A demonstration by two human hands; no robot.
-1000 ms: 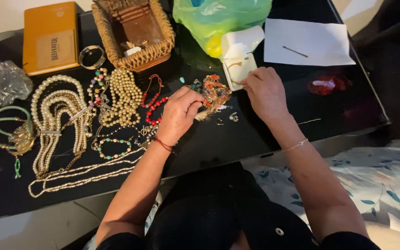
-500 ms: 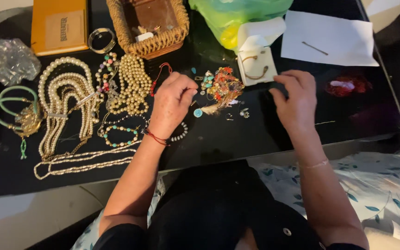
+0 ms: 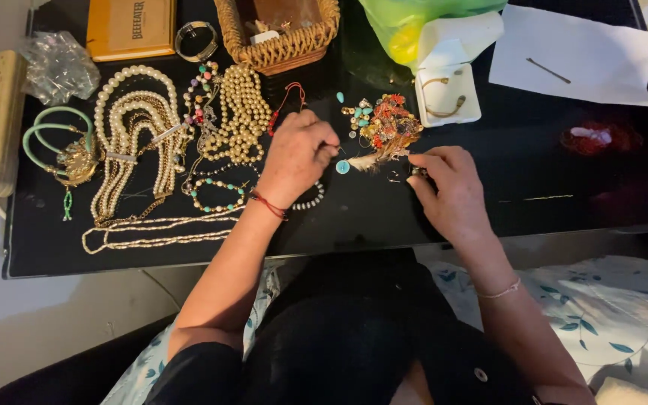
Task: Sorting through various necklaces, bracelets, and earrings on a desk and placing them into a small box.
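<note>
Here, surface: black tabletop; jewellery spread across it
Left hand: fist-like, knuckles up; grip pressed together at the fingertips, pinching something too small to identify; sits just left of the bead cluster
Right hand: grip curled, fingertips closed on a small dark piece at the tabletop
Bead cluster: orange, turquoise and gold tangle; lies between both hands, slightly beyond them
Turquoise disc: flat on the tabletop, between the hands
White box: open; beyond the cluster; holds a gold bangle
Pearl necklaces: far left, well apart from both hands
</note>
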